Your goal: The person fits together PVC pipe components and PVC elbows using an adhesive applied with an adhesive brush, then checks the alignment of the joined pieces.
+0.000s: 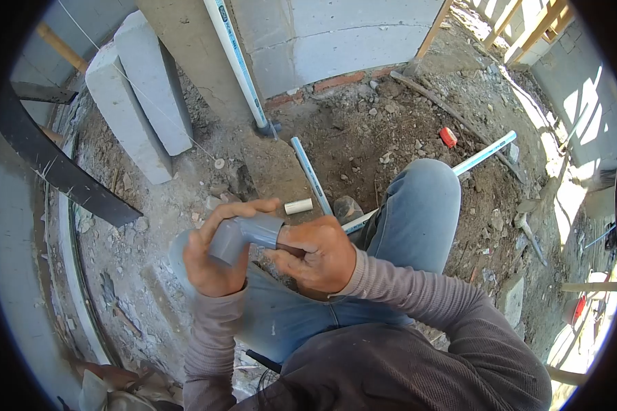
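"Where was the grey elbow fitting (245, 238)?"

"Up in front of me, above my legs (291, 305). My left hand (212, 257) was wrapped round its bend, gripping it. My right hand (320, 253) was curled against its right-hand mouth; I couldn't tell whether it gripped the rim or pinched something small there."

"How was that best done?"

"To my mind, by letting the left hold firm and still while the right worked evenly round the whole mouth, with that end turned where I could see it. I'd have kept it off the gritty ground (353, 161), too."

"And the count around you?"

"One elbow in hand. Just beyond it, one short white pipe piece (298, 206). Then three longer blue-marked pipes: one upright (236, 65), one lying ahead (311, 175), one past my right knee (425, 192). A pale stretch of pipe (360, 221) showed this side of that knee, perhaps the same length; I couldn't be sure. Farther out, one red object (448, 137), one apparent hammer (530, 236) and two pale blocks (154, 82), tilted side by side."
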### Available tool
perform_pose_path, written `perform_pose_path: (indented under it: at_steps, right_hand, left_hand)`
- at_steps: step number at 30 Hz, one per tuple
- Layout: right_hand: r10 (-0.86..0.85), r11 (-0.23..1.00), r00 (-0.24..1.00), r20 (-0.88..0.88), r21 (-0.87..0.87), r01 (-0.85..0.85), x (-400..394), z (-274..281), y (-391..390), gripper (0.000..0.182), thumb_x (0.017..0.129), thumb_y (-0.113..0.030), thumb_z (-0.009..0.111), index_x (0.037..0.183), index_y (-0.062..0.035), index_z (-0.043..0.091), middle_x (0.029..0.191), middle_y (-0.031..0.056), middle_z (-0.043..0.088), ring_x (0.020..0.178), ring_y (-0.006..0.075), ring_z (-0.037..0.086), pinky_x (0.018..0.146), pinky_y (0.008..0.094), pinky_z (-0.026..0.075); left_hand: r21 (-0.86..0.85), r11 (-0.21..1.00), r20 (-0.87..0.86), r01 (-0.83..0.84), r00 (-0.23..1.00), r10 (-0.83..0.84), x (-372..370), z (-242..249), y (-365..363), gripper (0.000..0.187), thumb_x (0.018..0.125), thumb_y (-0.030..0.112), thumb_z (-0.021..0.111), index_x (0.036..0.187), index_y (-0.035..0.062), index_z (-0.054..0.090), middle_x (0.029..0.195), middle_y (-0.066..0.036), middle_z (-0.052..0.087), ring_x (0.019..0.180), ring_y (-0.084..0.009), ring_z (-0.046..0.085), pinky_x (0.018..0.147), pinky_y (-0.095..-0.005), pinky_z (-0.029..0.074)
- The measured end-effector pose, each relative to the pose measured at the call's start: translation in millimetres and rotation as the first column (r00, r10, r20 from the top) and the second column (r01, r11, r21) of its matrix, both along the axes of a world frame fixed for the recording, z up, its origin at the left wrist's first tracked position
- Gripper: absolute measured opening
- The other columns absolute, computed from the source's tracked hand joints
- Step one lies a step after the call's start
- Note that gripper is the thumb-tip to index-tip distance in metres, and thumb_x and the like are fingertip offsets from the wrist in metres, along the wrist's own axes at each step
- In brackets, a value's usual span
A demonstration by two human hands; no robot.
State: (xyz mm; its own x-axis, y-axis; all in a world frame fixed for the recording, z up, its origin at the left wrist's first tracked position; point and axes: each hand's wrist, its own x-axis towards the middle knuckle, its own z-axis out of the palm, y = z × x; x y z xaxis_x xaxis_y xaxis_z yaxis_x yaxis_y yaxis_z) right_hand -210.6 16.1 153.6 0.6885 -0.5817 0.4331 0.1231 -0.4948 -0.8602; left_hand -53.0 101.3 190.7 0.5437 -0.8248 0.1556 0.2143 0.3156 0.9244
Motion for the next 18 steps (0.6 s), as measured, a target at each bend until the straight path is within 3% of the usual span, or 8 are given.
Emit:
perform_pose_path:
  at_steps: [1, 3, 7, 9, 11, 14, 16, 18]
  right_hand:
    - [0.005, 1.000, 1.000, 0.001, 0.017, -0.005, -5.1, 5.0, -7.5, 0.026, 0.089, -0.020, 0.077, 0.077, -0.0020, 0.062, 0.057, 0.0059, 0.058, 0.052, 0.0245, 0.062, 0.049, 0.0380, 0.045]
    - [0.060, 0.821, 0.988, -0.139, -0.556, -0.128, -14.2, 13.6, -23.0, 0.019, 0.085, -0.016, 0.076, 0.078, -0.0032, 0.063, 0.058, 0.0071, 0.061, 0.056, 0.0316, 0.066, 0.051, 0.0399, 0.048]
    - [0.028, 0.852, 0.989, -0.148, -0.514, -0.101, -4.5, -8.9, 7.6, 0.023, 0.089, -0.017, 0.078, 0.080, -0.0020, 0.062, 0.055, 0.0043, 0.055, 0.051, 0.0227, 0.061, 0.048, 0.0390, 0.043]
    - [0.260, 0.864, 0.960, -0.104, 0.469, -0.183, -0.1, -4.8, 18.3, 0.031, 0.094, -0.023, 0.080, 0.079, -0.0022, 0.063, 0.052, -0.0012, 0.041, 0.048, 0.0123, 0.050, 0.043, 0.0337, 0.036]
    - [0.361, 0.649, 0.932, -0.012, 0.722, -0.242, 2.7, -4.9, 23.1, 0.032, 0.094, -0.025, 0.079, 0.079, -0.0013, 0.064, 0.053, 0.0013, 0.045, 0.047, 0.0150, 0.051, 0.044, 0.0351, 0.038]
    - [0.466, 0.022, 0.846, 0.260, 0.952, -0.305, 3.0, -4.6, 23.2, 0.034, 0.095, -0.028, 0.079, 0.080, 0.0006, 0.067, 0.055, 0.0063, 0.053, 0.044, 0.0206, 0.052, 0.046, 0.0380, 0.040]
    - [0.273, 0.959, 0.924, -0.266, 0.150, -0.240, 4.5, 0.7, -0.4, 0.032, 0.093, -0.028, 0.080, 0.083, 0.0006, 0.069, 0.060, 0.0150, 0.061, 0.048, 0.0316, 0.058, 0.049, 0.0399, 0.045]
    - [0.300, 0.938, 0.923, -0.241, -0.104, -0.332, 2.3, -3.2, -5.4, 0.031, 0.090, -0.026, 0.081, 0.082, 0.0010, 0.069, 0.063, 0.0197, 0.061, 0.054, 0.0390, 0.061, 0.051, 0.0417, 0.047]
  left_hand:
    - [0.127, 0.967, -0.560, 0.221, 0.820, -0.114, -6.4, 16.9, 5.9, 0.092, 0.103, 0.072, 0.026, 0.128, -0.0099, 0.059, 0.111, -0.027, 0.067, 0.109, -0.0401, 0.067, 0.080, -0.0524, 0.060]
    - [0.198, 0.888, -0.519, 0.415, 0.813, -0.264, 17.7, 10.3, 16.8, 0.093, 0.103, 0.073, 0.027, 0.136, -0.0095, 0.055, 0.106, -0.025, 0.069, 0.105, -0.0416, 0.070, 0.081, -0.0508, 0.061]
    - [0.571, 0.664, -0.058, 0.483, 0.830, -0.555, 46.0, -18.2, 29.7, 0.071, 0.104, 0.062, 0.051, 0.131, -0.0035, 0.058, 0.098, -0.016, 0.071, 0.084, -0.0333, 0.073, 0.071, -0.0403, 0.060]
    - [0.601, 0.734, 0.219, 0.316, 0.818, -0.531, 45.4, -38.6, 29.1, 0.063, 0.103, 0.057, 0.059, 0.126, -0.0015, 0.060, 0.096, -0.015, 0.070, 0.077, -0.0302, 0.072, 0.067, -0.0378, 0.059]
    - [-0.188, 0.972, 0.871, 0.141, 0.482, 0.098, 45.3, -57.9, 35.4, 0.047, 0.102, 0.047, 0.066, 0.106, 0.0006, 0.064, 0.091, -0.012, 0.068, 0.066, -0.0221, 0.068, 0.060, -0.0323, 0.056]
    - [-0.298, 0.952, 0.807, 0.073, 0.552, 0.210, 38.1, -61.5, 28.3, 0.049, 0.106, 0.047, 0.060, 0.097, -0.0006, 0.065, 0.083, -0.011, 0.067, 0.057, -0.0190, 0.064, 0.054, -0.0287, 0.052]
    - [0.247, 0.957, 0.422, 0.150, 0.873, -0.246, 40.9, -43.6, 29.5, 0.052, 0.106, 0.049, 0.057, 0.096, -0.0010, 0.065, 0.079, -0.011, 0.066, 0.054, -0.0186, 0.063, 0.052, -0.0284, 0.051]
    - [0.597, 0.672, -0.234, 0.439, 0.896, -0.377, 42.2, -39.4, 29.0, 0.055, 0.107, 0.051, 0.055, 0.095, -0.0014, 0.064, 0.075, -0.010, 0.065, 0.051, -0.0183, 0.061, 0.050, -0.0280, 0.049]
